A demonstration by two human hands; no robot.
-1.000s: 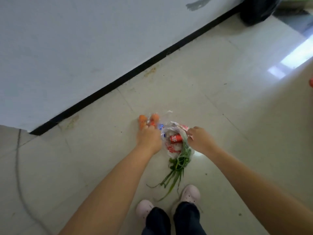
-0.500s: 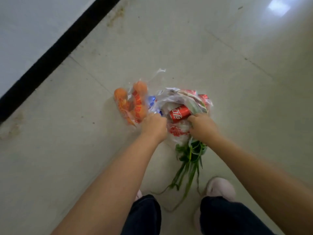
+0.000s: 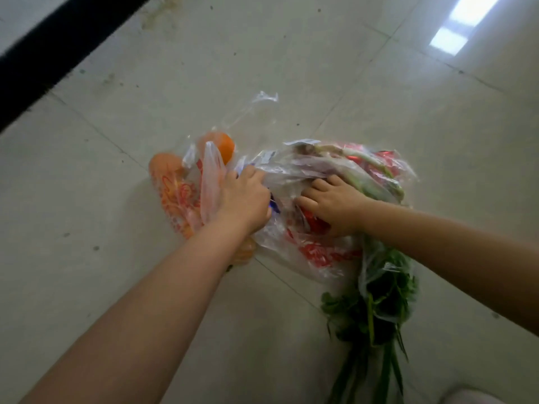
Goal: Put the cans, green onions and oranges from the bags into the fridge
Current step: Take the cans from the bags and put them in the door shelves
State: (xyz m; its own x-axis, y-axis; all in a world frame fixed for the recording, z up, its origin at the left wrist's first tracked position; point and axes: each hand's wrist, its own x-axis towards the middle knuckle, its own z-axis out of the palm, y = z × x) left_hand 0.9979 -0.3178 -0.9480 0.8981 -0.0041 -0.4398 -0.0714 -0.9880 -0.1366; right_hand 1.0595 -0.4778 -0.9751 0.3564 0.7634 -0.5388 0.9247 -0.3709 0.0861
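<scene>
Clear printed bags (image 3: 306, 255): left hand (image 3: 243, 199) grips plastic; right hand (image 3: 335, 205), fingers spread, presses down. Oranges (image 3: 221, 145) beyond left; cans blurred.

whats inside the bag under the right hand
Through the clear bag show red cans and pale green onion stalks, whose leaves stick out below. The right hand and crumpled plastic hide how many cans there are.

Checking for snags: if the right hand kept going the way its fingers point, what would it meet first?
Probably the crumpled clear bag its fingers already touch, then the left hand; depth is unclear.
</scene>
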